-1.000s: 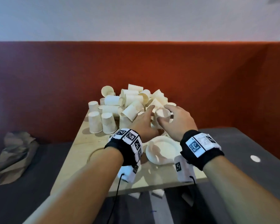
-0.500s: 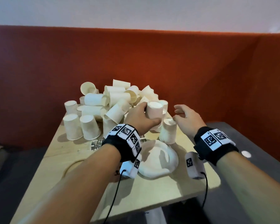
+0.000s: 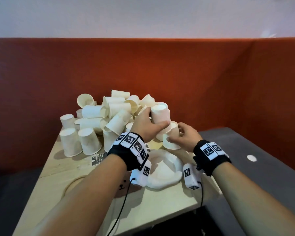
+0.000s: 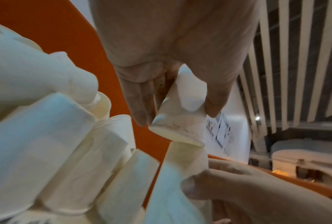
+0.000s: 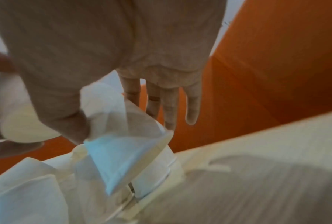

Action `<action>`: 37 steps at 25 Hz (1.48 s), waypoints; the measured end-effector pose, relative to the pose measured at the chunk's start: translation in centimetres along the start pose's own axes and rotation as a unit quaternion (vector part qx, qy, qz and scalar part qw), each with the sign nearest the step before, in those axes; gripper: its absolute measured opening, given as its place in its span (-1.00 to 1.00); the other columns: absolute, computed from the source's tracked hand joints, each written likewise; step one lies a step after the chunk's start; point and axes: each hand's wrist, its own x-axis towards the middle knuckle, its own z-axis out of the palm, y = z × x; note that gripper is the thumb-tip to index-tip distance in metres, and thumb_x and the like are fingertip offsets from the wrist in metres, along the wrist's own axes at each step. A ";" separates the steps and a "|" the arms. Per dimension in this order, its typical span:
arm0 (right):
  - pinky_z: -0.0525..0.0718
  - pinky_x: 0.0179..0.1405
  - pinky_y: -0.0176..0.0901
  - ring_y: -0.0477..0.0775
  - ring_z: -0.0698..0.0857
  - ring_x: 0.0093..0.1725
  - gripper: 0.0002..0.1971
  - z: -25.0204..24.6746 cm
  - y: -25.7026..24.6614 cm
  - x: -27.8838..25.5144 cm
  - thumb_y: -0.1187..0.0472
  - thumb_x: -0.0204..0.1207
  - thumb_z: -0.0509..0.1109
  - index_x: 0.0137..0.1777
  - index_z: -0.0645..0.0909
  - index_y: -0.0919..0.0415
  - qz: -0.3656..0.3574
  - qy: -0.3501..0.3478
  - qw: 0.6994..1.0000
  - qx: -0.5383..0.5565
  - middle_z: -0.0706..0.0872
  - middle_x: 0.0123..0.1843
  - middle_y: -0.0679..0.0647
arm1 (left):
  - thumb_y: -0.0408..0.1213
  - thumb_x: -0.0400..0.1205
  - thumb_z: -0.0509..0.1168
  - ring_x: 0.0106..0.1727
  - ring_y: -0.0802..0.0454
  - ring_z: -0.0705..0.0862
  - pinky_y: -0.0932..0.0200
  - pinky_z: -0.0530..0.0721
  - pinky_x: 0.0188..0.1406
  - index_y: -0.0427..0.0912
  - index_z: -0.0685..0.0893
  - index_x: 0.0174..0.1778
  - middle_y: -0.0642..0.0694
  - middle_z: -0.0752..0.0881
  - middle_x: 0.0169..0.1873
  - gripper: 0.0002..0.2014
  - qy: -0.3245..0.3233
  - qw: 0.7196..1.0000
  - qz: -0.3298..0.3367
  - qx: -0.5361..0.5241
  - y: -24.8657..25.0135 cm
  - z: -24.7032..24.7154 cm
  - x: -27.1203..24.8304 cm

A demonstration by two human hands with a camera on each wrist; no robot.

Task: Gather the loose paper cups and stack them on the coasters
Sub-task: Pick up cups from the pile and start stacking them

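My left hand [image 3: 154, 119] grips an upside-down white paper cup [image 3: 160, 114] between thumb and fingers, raised above the table. Just below and to its right, my right hand [image 3: 175, 134] pinches a second upside-down cup [image 3: 170, 142], which is tilted. In the left wrist view the raised cup [image 4: 180, 121] hovers mouth-down right over the base of the second cup [image 4: 180, 166]. The right wrist view shows thumb and fingers around that lower cup [image 5: 123, 130]. A white round coaster [image 3: 165, 169] lies on the table in front of both hands. A heap of loose cups [image 3: 112, 113] lies behind.
Two upside-down cups [image 3: 80, 142] stand at the table's left. A brown coaster with a bear face [image 3: 124, 186] lies under my left wrist on the pale wooden table [image 3: 61, 171]. An orange padded wall [image 3: 177, 74] runs close behind. A grey bench [image 3: 262, 167] is to the right.
My left hand has lifted its cup higher. My right hand, open and apart before, has come in and taken hold of the cup standing by the white coaster.
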 end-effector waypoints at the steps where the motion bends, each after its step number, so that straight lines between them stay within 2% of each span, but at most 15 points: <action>1: 0.69 -0.15 -0.28 -0.15 0.74 -0.03 -0.57 -0.6 -0.4 -0.7 0.09 0.32 0.61 0.19 0.62 -0.07 -0.013 0.012 1.000 -0.001 0.75 0.01 -0.13 | 0.01 0.40 0.59 0.08 0.08 0.74 0.05 0.74 0.14 -0.07 0.62 0.27 0.04 0.74 0.09 -0.44 0.010 1.000 0.003 -0.007 0.1 0.0 0.2; 5: 0.74 0.04 -0.06 -0.08 0.72 0.07 -0.49 -2.4 -0.6 -3.6 -0.02 0.22 0.52 0.24 0.63 -0.19 -0.071 0.031 0.997 -0.022 0.73 0.08 -0.11 | 0.03 0.42 0.59 0.11 0.19 0.74 0.22 0.74 0.05 -0.09 0.66 0.29 0.08 0.77 0.07 -0.44 0.013 0.999 0.037 -0.026 1.1 -0.4 0.0; 8: 0.75 0.06 -0.10 -0.18 0.74 0.05 -0.59 -2.8 -1.2 -5.0 0.00 0.31 0.57 0.19 0.67 -0.21 -0.113 0.043 0.993 0.015 0.79 0.06 -0.19 | 0.02 0.46 0.57 0.08 0.29 0.72 0.48 0.66 -0.13 -0.08 0.66 0.29 0.11 0.77 0.06 -0.48 0.018 0.998 0.045 -0.043 2.0 -1.4 -1.1; 10: 0.77 0.01 -0.14 -0.21 0.76 0.01 -0.64 -2.9 -1.9 -5.2 0.03 0.35 0.62 0.16 0.70 -0.17 -0.133 0.052 0.989 0.037 0.81 0.01 -0.21 | 0.08 0.45 0.56 0.07 0.30 0.74 0.45 0.69 -0.13 -0.05 0.68 0.27 0.13 0.79 0.06 -0.48 0.044 0.997 0.045 -0.053 2.6 -2.5 -1.3; 13: 0.79 0.04 -0.02 -0.16 0.79 0.03 -0.61 -2.4 -2.9 -5.3 0.04 0.34 0.66 0.18 0.73 -0.12 -0.155 0.055 0.983 0.081 0.84 0.02 -0.19 | 0.17 0.42 0.54 0.04 0.34 0.74 0.34 0.73 -0.10 0.00 0.69 0.22 0.18 0.78 0.03 -0.47 0.083 0.995 0.051 -0.029 3.5 -3.6 -1.7; 17: 0.80 0.06 0.13 -0.10 0.83 0.03 -0.61 -0.7 -4.1 -5.2 -0.04 0.28 0.67 0.13 0.75 -0.14 -0.167 0.065 0.972 0.154 0.86 0.00 -0.14 | 0.21 0.37 0.56 0.04 0.30 0.73 0.22 0.74 -0.01 -0.01 0.65 0.27 0.19 0.77 0.01 -0.38 0.071 0.996 0.042 0.021 3.6 -3.7 -2.7; 20: 0.79 0.13 0.25 0.03 0.84 0.10 -0.36 1.0 -3.7 -5.2 0.18 0.22 0.77 0.34 0.69 0.03 -0.141 0.051 0.951 0.269 0.85 0.14 -0.05 | 0.22 0.32 0.56 0.01 0.24 0.75 0.06 0.77 0.01 -0.01 0.67 0.20 0.16 0.78 -0.04 -0.39 0.040 0.998 0.034 0.032 2.7 -3.5 -2.8; 23: 0.70 0.34 0.25 0.04 0.75 0.31 -0.04 1.3 -3.0 -5.4 0.48 0.20 0.74 0.61 0.44 0.10 -0.154 -0.029 0.949 0.275 0.71 0.41 -0.03 | 0.24 0.32 0.54 -0.01 0.24 0.75 0.04 0.79 -0.02 0.02 0.68 0.19 0.16 0.78 -0.04 -0.41 0.035 0.998 0.028 0.040 2.3 -3.9 -2.8; 25: 0.62 0.44 0.19 -0.01 0.64 0.47 0.10 0.6 -3.1 -5.3 0.53 0.18 0.72 0.70 0.28 0.08 -0.176 -0.075 0.943 0.273 0.59 0.55 -0.05 | 0.32 0.28 0.50 0.02 0.22 0.76 -0.01 0.80 -0.03 0.04 0.68 0.24 0.16 0.79 0.00 -0.33 0.048 0.998 0.029 0.026 2.1 -4.4 -2.7; 27: 0.70 0.36 0.10 -0.08 0.65 0.45 0.14 -0.1 -3.3 -5.2 0.36 0.15 0.78 0.69 0.27 -0.13 -0.201 -0.081 0.946 0.242 0.59 0.53 -0.17 | 0.35 0.27 0.48 0.03 0.22 0.76 -0.01 0.80 -0.03 0.05 0.67 0.27 0.16 0.79 0.01 -0.30 0.047 0.998 0.032 0.029 2.1 -4.8 -2.9; 30: 0.78 0.14 -0.15 -0.28 0.72 0.28 0.06 -1.3 -4.3 -6.1 -0.17 0.00 0.74 0.48 0.25 -0.62 -0.218 -0.041 0.966 0.130 0.60 0.28 -0.51 | 0.35 0.28 0.48 0.00 0.20 0.76 0.00 0.79 -0.02 0.05 0.67 0.22 0.16 0.78 -0.01 -0.33 0.018 0.997 0.033 0.060 2.4 -5.1 -3.5; 31: 0.77 0.10 -0.23 -0.33 0.73 0.22 0.03 -1.5 -4.6 -6.3 -0.28 -0.03 0.70 0.46 0.25 -0.65 -0.222 -0.022 0.970 0.096 0.61 0.19 -0.53 | 0.33 0.29 0.50 -0.02 0.20 0.76 0.00 0.79 -0.03 0.05 0.67 0.21 0.16 0.78 -0.02 -0.35 0.003 0.997 0.032 0.065 2.5 -5.0 -3.8; 33: 0.74 0.05 -0.34 -0.33 0.76 0.11 0.01 -1.5 -4.6 -6.4 -0.32 -0.01 0.66 0.52 0.33 -0.48 -0.231 0.016 0.971 0.063 0.71 0.08 -0.41 | 0.27 0.31 0.54 -0.04 0.21 0.77 0.03 0.80 -0.05 0.03 0.67 0.24 0.16 0.78 -0.03 -0.35 -0.032 0.996 0.035 0.074 2.2 -4.4 -4.6; 35: 0.76 0.06 -0.27 -0.26 0.78 0.06 0.00 -1.5 -4.4 -6.5 -0.17 0.11 0.72 0.60 0.39 -0.25 -0.238 0.038 0.970 0.031 0.78 0.11 -0.24 | 0.26 0.29 0.54 -0.01 0.21 0.76 0.03 0.79 -0.05 0.00 0.66 0.25 0.16 0.77 -0.02 -0.33 -0.054 0.994 0.046 0.085 1.7 -3.6 -5.6; 37: 0.76 0.09 -0.17 -0.25 0.76 0.10 0.02 -1.5 -4.2 -6.5 -0.04 0.16 0.76 0.63 0.34 -0.26 -0.230 0.004 0.973 0.010 0.75 0.21 -0.23 | 0.27 0.29 0.52 0.02 0.20 0.75 0.02 0.78 -0.02 -0.01 0.66 0.25 0.16 0.77 -0.01 -0.33 -0.051 0.994 0.049 0.086 1.0 -3.2 -6.2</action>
